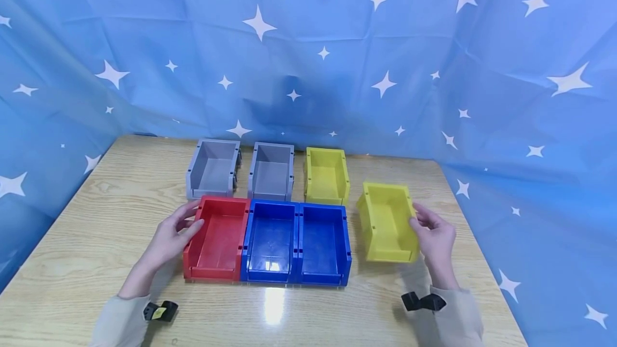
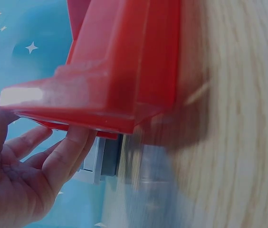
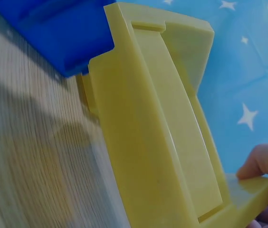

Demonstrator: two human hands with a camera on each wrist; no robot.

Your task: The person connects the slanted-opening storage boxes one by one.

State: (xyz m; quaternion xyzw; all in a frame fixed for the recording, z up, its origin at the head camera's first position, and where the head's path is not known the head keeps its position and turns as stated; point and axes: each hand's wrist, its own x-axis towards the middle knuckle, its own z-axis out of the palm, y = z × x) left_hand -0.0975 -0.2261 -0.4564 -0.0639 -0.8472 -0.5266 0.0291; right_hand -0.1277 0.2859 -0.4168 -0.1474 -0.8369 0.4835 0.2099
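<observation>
My left hand (image 1: 168,237) is at the left wall of a red storage bin (image 1: 223,234), thumb over the rim and fingers along the outside. In the left wrist view, those fingers (image 2: 67,154) bend against the red wall. Out to the right, my right hand (image 1: 436,234) pinches the right wall of a yellow bin (image 1: 389,221), which sits slightly askew above its shadow on the wood. The right wrist view shows the thumb (image 3: 262,161) on this bin's rim; the other fingers are partly hidden behind it.
Two blue bins (image 1: 271,240) adjoin the red one in a row. Behind stand a left grey bin (image 1: 214,170), another grey bin (image 1: 271,173) and a second yellow bin (image 1: 326,175). The wooden table (image 1: 87,261) ends at a blue star-patterned curtain (image 1: 289,58).
</observation>
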